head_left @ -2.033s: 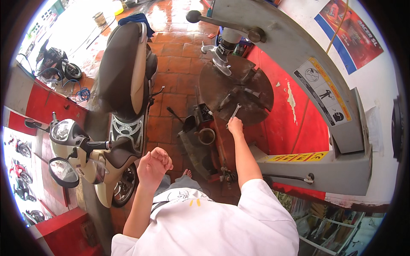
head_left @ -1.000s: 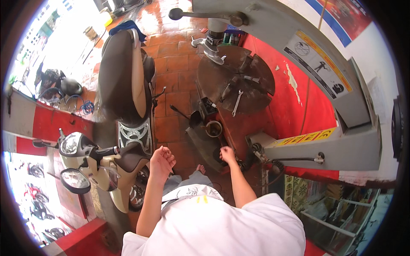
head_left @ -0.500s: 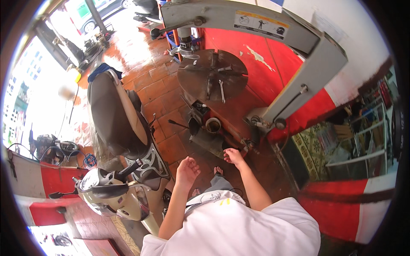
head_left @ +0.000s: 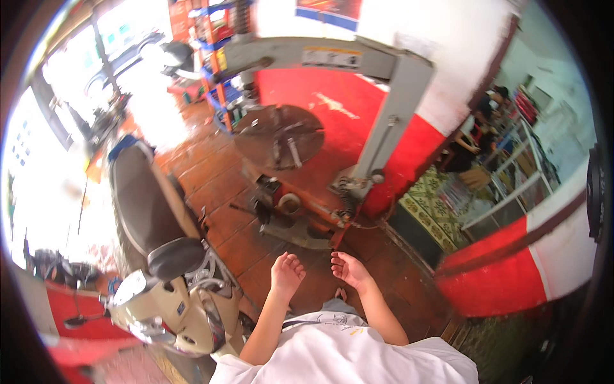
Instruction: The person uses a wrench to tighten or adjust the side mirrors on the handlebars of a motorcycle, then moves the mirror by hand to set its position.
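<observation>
My left hand is held in the air in front of my white shirt, fingers loosely bent and nothing in it. Level with it, a little to the right, my right hand also has relaxed, half-curled fingers and is empty. The hands do not touch each other. Just beyond them stands a tyre-changing machine with a round dark turntable. A wrench lies on the turntable. Nearer my hands is the machine's curved grey bead-breaker arm.
A beige scooter with a dark seat stands close on the left. The machine's grey post rises at the right. Farther back is a shelf rack. Through the doorway at right, a person is beside a glass case.
The view has turned to the right and upward, so the machine sits farther left and the person in the back room shows. Both hands stay raised and empty, lower in the picture.
</observation>
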A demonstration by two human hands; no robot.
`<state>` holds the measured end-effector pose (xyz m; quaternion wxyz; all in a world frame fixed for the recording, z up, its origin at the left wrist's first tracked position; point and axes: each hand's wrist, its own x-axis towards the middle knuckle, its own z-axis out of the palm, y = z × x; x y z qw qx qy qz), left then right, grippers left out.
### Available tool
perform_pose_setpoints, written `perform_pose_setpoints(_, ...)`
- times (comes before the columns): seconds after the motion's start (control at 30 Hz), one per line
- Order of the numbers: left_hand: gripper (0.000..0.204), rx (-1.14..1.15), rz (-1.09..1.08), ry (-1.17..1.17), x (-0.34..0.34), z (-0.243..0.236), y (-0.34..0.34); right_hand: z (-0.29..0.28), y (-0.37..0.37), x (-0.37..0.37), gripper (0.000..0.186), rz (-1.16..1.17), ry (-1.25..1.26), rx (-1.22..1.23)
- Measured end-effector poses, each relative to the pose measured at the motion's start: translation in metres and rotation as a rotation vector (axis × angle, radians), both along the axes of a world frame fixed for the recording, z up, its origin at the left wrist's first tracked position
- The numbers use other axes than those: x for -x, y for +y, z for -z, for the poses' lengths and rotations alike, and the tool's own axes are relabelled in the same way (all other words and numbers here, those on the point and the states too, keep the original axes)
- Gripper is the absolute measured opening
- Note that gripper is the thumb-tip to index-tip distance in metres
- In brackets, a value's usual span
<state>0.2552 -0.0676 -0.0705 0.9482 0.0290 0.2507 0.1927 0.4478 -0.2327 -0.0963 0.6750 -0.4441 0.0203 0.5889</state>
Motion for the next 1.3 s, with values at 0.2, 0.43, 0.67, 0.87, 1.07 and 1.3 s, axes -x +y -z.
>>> perform_pose_setpoints(0.2, 0.026, -0.032, 0.207, -0.108, -0.038, 0.011, -0.033, -0.008, -0.082, -0.02, 0.024, 0.223, 0.034, -0.136)
perform_pose_setpoints(0.43, 0.026, -0.042, 0.321, 0.026, -0.098, 0.018, -0.126, -0.005, -0.218, -0.056, 0.025, 0.436, 0.111, -0.292)
perform_pose_setpoints(0.67, 0.031, 0.02, 0.525, -0.073, -0.17, 0.011, -0.268, 0.008, -0.372, -0.085, 0.019, 0.664, 0.25, -0.459)
perform_pose_setpoints(0.87, 0.028, 0.113, 0.666, 0.016, -0.206, 0.02, -0.353, 0.001, -0.452, -0.095, 0.017, 0.755, 0.284, -0.456)
perform_pose_setpoints(1.07, 0.025, 0.154, 0.851, -0.033, -0.262, 0.026, -0.411, 0.011, -0.524, -0.107, 0.017, 0.962, 0.285, -0.462)
perform_pose_setpoints(1.3, 0.024, 0.252, 0.949, 0.019, -0.319, 0.016, -0.455, 0.001, -0.542, -0.127, 0.018, 1.22, 0.315, -0.549)
